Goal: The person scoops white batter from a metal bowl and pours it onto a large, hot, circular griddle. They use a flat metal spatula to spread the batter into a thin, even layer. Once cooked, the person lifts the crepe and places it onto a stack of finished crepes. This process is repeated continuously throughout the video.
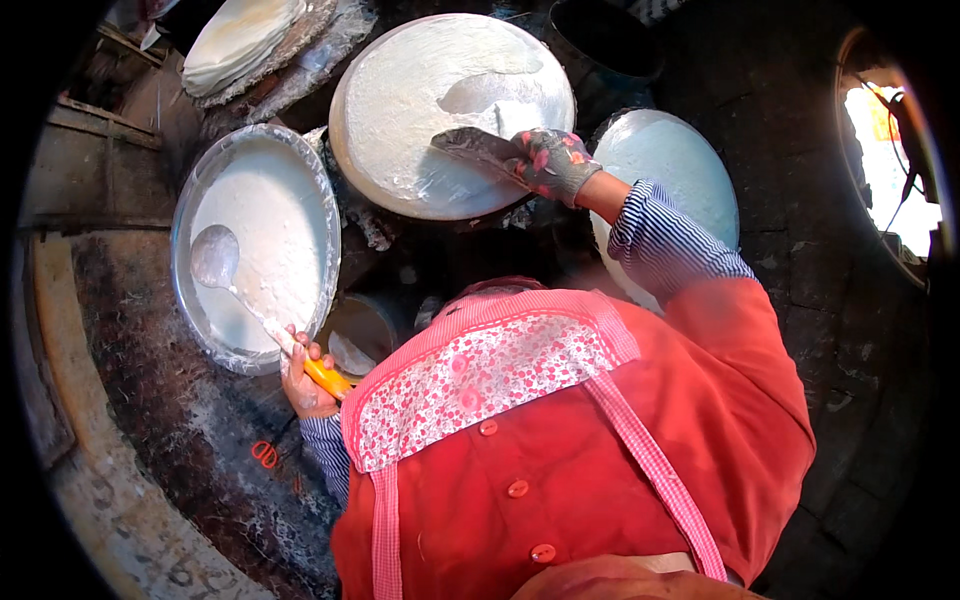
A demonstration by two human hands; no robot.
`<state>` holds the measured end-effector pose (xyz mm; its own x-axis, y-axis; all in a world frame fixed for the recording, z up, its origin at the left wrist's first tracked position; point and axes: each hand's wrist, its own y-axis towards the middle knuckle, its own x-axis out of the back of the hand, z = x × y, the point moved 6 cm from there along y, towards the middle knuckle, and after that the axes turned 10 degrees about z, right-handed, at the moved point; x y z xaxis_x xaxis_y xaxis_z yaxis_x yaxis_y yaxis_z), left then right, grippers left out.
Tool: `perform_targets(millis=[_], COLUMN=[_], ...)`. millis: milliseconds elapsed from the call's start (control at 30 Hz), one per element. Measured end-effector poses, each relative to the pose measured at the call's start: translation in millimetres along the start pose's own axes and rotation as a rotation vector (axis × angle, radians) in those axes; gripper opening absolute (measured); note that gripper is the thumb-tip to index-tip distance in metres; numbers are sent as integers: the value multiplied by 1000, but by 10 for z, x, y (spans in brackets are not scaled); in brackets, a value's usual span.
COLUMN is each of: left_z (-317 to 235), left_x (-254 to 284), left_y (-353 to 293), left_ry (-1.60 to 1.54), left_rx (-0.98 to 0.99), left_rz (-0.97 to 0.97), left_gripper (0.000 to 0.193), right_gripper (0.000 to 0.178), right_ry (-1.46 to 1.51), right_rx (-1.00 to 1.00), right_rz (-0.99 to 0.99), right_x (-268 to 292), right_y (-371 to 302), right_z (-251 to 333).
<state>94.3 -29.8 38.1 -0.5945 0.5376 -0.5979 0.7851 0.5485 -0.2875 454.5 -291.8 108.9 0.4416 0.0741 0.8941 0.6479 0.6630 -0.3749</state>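
My left hand (308, 378), bare, is closed around the yellow and white handle of a ladle (214, 256). The ladle's round bowl rests over the white batter (275, 215) in a large metal basin (182, 265) at the left. My right hand (556, 165), in a grey glove with pink flowers, grips a dark flat scraper (478, 148). Its blade lies over the near part of a round griddle (338, 130) spread with a white layer. Beyond the blade, a greyish patch (490, 92) breaks the white layer, with a small white lump (512, 118) beside it.
Another round pale griddle (670, 175) stands at the right, partly behind my right arm. A stack of thin white sheets (240, 40) lies at the far left. A dark pot (605, 38) sits at the back. Near my left hand is a bucket (375, 325).
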Motion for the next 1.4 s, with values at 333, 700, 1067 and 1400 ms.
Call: perform_targets(millis=[333,700,1067,1400], left_z=[47,12,-286,-426], left_x=[-230,-178,-121,-148], left_y=[-198,-153,181,356], left_ry=[40,-24,41,135], left_rx=[-36,-67,-85,-13], left_rz=[-47,2,-20,54], left_gripper=[38,37,38,39], right_gripper=[32,29,26,22], right_ry=[42,261,38,-63], right_rx=[-71,-45,-177,-176], right_rz=[-95,-388,-374,-378], right_x=[847,1121,543,512], right_y=[1023,744,489,646], right_z=[-856,-657,-114,100])
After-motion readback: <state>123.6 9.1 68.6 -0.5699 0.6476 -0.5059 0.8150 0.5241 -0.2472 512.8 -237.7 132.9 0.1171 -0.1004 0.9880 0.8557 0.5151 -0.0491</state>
